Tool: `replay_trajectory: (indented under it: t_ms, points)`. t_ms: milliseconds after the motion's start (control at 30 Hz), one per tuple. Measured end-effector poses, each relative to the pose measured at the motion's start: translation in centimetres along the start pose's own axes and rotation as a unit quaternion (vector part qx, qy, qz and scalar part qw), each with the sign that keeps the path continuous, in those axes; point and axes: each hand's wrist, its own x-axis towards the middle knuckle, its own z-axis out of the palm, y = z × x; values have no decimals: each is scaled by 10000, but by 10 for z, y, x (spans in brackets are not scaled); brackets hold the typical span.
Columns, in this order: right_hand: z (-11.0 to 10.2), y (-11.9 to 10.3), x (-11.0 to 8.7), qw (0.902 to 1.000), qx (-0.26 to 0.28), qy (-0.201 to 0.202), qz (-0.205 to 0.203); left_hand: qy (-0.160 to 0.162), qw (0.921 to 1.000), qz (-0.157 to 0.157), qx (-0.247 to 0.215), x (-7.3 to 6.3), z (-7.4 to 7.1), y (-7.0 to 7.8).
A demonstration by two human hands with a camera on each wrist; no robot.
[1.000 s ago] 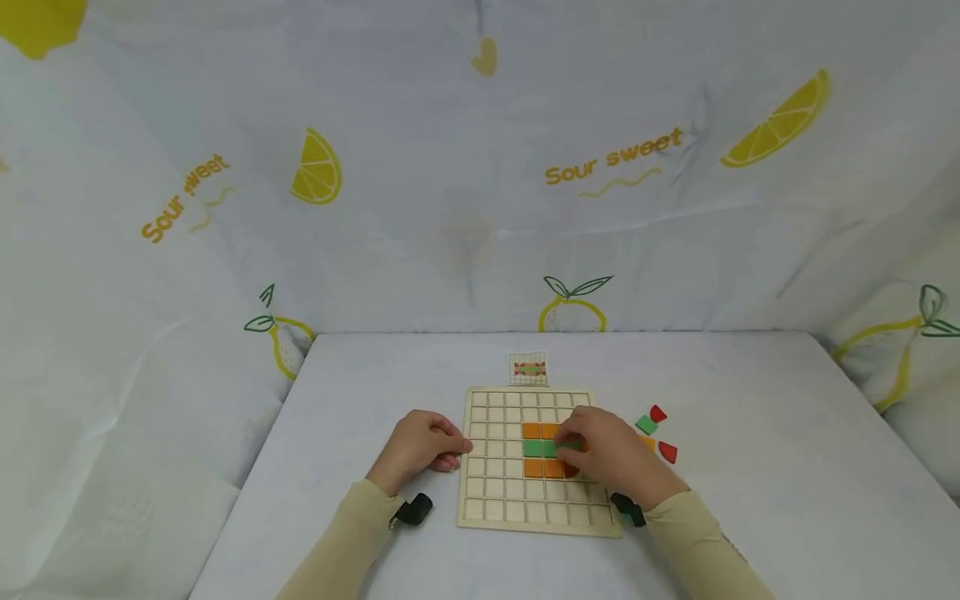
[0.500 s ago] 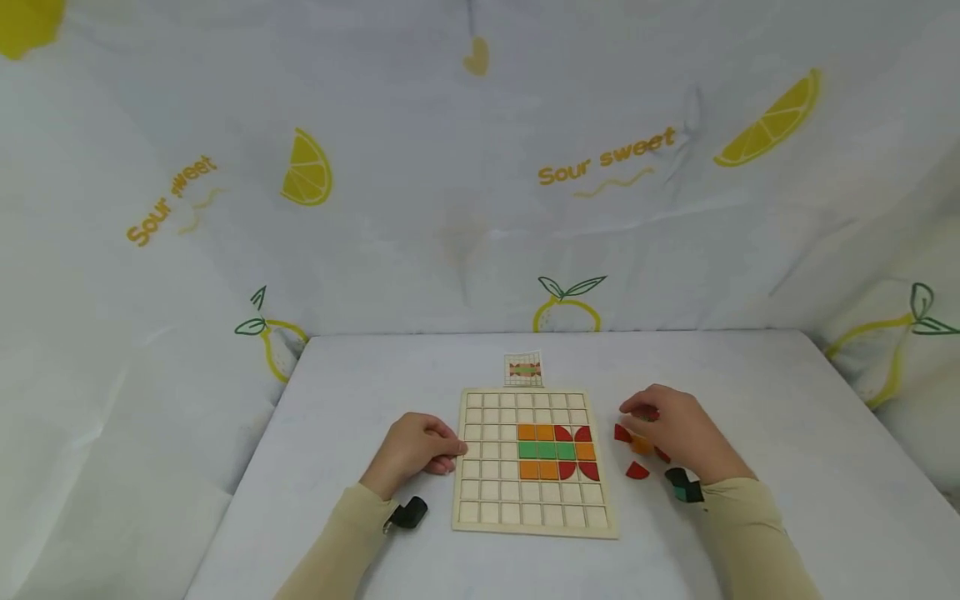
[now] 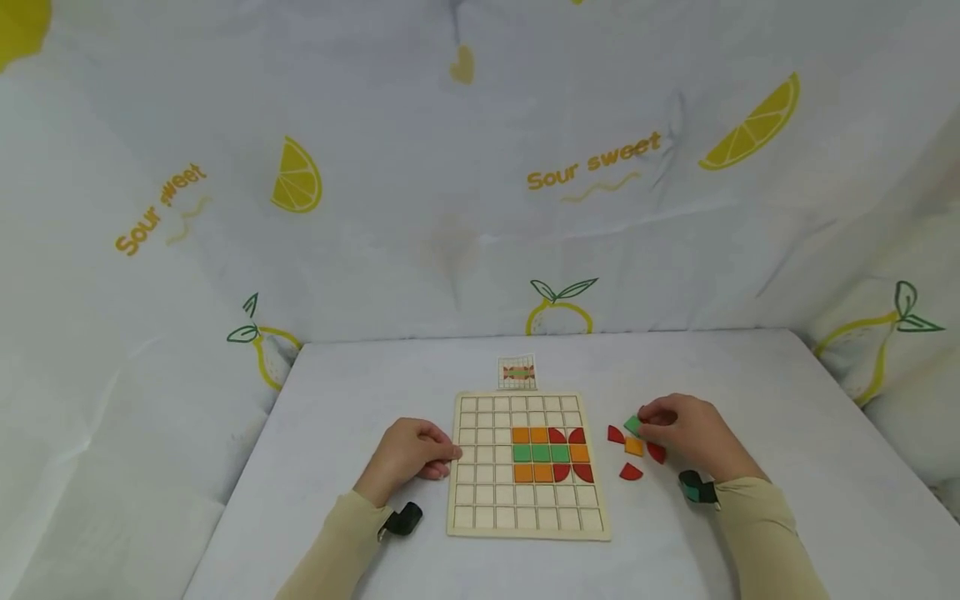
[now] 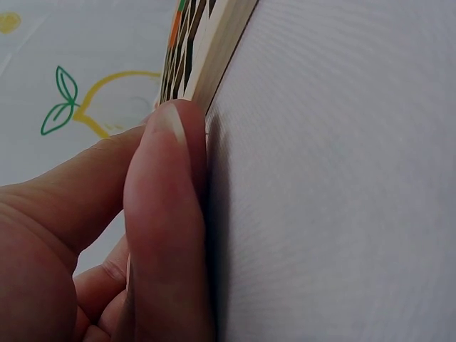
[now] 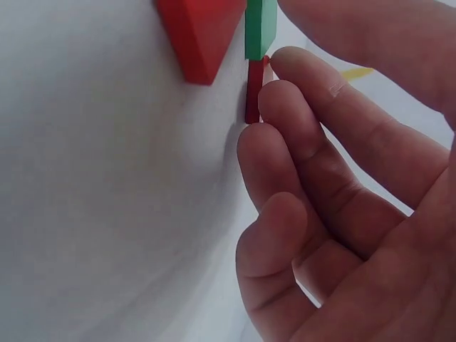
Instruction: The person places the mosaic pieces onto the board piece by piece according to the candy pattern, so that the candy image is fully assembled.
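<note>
Green tile [image 5: 261, 28] and foreground red piece [image 5: 199, 35], cropped in right-wrist view

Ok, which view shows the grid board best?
The head view: nearly all of the grid board shows from above. The left wrist view catches only an edge and narrow strip beyond the left hand; the right wrist view shows none.

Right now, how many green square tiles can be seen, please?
4: three green tiles side by side in one row on the board, and one loose green tile by the right hand. More may be hidden under that hand.
</note>
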Motion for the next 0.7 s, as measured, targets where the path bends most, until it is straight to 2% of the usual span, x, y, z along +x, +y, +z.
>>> replay_trajectory:
  t_ms: [333,700]
  points:
    - [5,-2,6,9999,-51,-118,-80,-18,10000,48,-31,-2,-1,1]
    - [1,-2,5,9999,-139,-62,-49,-19,10000,35,-78,-2,-1,2]
